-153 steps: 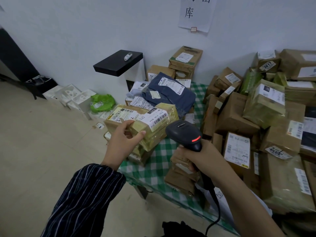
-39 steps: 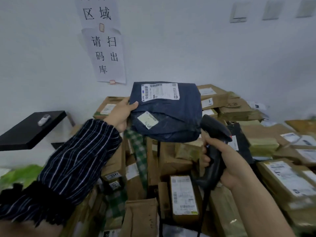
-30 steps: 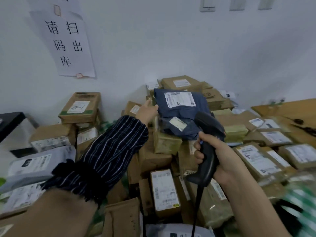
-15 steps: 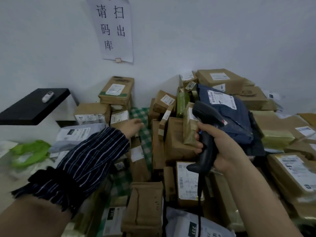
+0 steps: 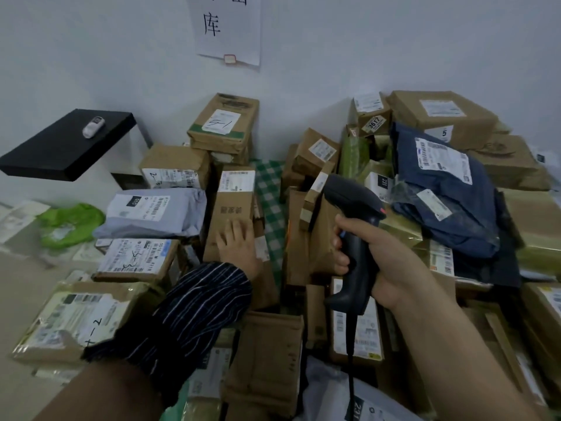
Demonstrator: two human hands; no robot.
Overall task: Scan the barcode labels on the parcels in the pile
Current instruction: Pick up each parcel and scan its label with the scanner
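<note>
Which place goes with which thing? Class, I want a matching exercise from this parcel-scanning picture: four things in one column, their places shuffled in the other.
Things
1. barcode scanner
2. dark blue mailer bag
3. small white device
4. left hand

Places
A. on the black shelf
B. resting on an upright brown carton
C. gripped by the right hand
D. atop the parcels at the right

Pairs: 1-C, 2-D, 3-A, 4-B

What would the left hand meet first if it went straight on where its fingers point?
The upright brown box right ahead; the left hand seems to touch it, though depth is unclear.
</note>
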